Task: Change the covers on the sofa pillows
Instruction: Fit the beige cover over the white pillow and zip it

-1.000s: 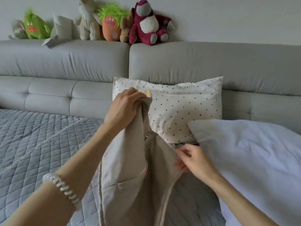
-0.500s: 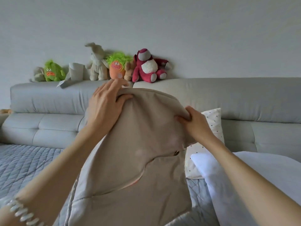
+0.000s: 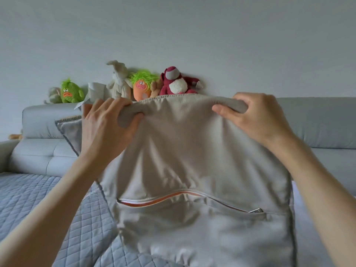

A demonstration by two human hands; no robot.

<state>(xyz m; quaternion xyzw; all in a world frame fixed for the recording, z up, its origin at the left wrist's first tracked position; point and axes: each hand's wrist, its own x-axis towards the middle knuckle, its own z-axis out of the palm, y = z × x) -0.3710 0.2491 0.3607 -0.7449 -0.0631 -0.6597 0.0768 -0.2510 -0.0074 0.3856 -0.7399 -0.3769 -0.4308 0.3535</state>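
wall (image 3: 192,35): plain pale grey | sofa (image 3: 317,122): grey, padded | seat cover (image 3: 38,199): quilted grey-blue | light: soft, even

Beige pillow cover (image 3: 192,151), orange zipper (image 3: 163,198); grey sofa (image 3: 317,122); grey-blue diamond-quilted throw (image 3: 38,205)

Single head-worn wide-angle view, facing forward and nearly level toward the grey leather sofa backrest (image 3: 312,122) and pale wall. Very close to the raised beige fabric pillow cover (image 3: 192,160), filling centre frame. No second view.
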